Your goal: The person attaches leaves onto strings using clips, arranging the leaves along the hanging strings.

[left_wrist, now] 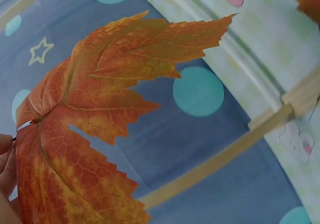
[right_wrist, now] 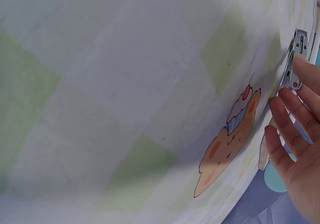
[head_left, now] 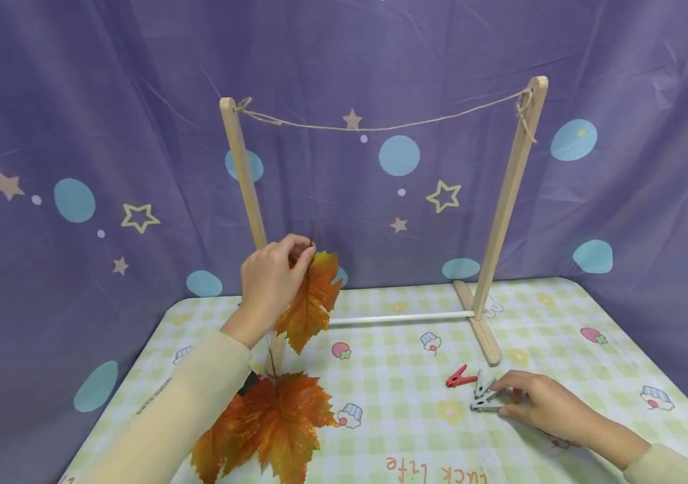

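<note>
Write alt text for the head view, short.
A person's left hand pinches an orange maple leaf by its stem above a checked tablecloth, while the right hand touches grey clothespins beside a red one. Behind stands a wooden frame strung with twine; more leaves lie in front.

Wooden frame (head_left: 504, 202) standing at the back of the tabletop (head_left: 561, 323), string (head_left: 380, 126) across its top, one leaf (head_left: 312, 299) held up by its left post, more leaves (head_left: 271, 423) lying front left, clothespins (head_left: 477, 390) front right, curtain (head_left: 107, 134) behind.
</note>
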`<state>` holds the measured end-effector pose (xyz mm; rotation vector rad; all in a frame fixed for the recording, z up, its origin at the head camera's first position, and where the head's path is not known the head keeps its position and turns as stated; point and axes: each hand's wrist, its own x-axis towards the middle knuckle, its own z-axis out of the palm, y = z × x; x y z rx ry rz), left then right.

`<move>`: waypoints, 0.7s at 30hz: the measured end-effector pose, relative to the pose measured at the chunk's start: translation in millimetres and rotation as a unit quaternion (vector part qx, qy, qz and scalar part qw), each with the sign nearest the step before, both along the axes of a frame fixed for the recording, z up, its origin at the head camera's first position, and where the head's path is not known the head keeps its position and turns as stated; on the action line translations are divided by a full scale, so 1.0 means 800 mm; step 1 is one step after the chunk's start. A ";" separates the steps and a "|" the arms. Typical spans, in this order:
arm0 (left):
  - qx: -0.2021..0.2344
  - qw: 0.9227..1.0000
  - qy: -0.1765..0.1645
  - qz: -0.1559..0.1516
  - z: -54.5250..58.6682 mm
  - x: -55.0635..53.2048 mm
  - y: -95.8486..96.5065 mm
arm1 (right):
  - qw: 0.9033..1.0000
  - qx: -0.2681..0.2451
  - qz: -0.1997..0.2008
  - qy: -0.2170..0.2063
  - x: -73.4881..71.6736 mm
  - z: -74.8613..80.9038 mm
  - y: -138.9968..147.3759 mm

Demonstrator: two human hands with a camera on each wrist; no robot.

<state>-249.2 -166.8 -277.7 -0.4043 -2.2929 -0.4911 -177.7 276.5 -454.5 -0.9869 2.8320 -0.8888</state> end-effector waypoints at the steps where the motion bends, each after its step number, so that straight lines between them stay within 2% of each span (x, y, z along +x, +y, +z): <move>1: -0.001 1.000 0.003 0.000 0.003 -0.002 -0.001 | 1.000 0.003 -0.003 -0.001 0.000 0.001 0.000; 5: -0.002 1.000 0.016 0.004 0.016 -0.009 -0.004 | 1.000 0.011 -0.003 0.001 0.002 0.003 0.000; 12: 0.003 1.000 0.028 0.005 0.029 -0.026 -0.011 | 1.000 0.021 0.002 0.001 0.004 0.008 -0.003; 14: 0.003 0.999 0.033 0.002 0.033 -0.031 -0.013 | 1.000 0.021 0.006 0.016 0.004 0.012 -0.005; 19: 0.007 0.999 0.039 -0.002 0.041 -0.040 -0.017 | 0.998 0.013 0.017 0.059 0.001 0.030 -0.018; 21: 0.012 0.999 0.035 0.000 0.043 -0.042 -0.019 | 0.998 0.005 0.022 0.060 -0.002 0.040 -0.024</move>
